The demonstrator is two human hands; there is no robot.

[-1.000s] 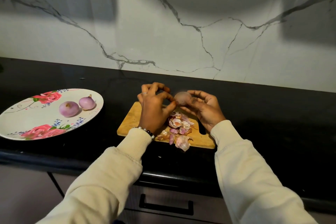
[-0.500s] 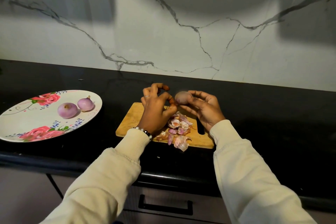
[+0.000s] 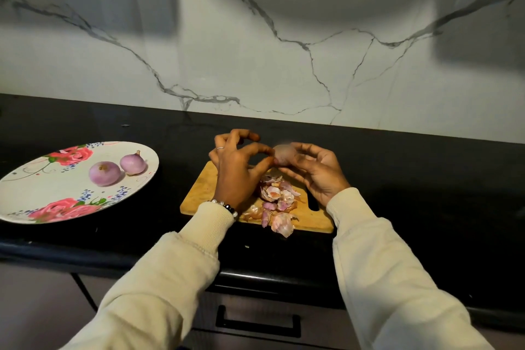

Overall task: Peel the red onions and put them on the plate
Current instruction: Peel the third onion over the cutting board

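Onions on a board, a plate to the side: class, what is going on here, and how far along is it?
A person is peeling an onion over a wooden cutting board. The right hand holds it while the left hand pinches at its skin. Loose skins lie piled on the board. Two peeled onions already sit on the flowered plate to the left, on the black counter.

1. The left hand (image 3: 235,173) has its back up, with thumb and first finger curled to meet at their tips.
2. The right hand (image 3: 315,170) is palm up, close beside it, fingers bent.
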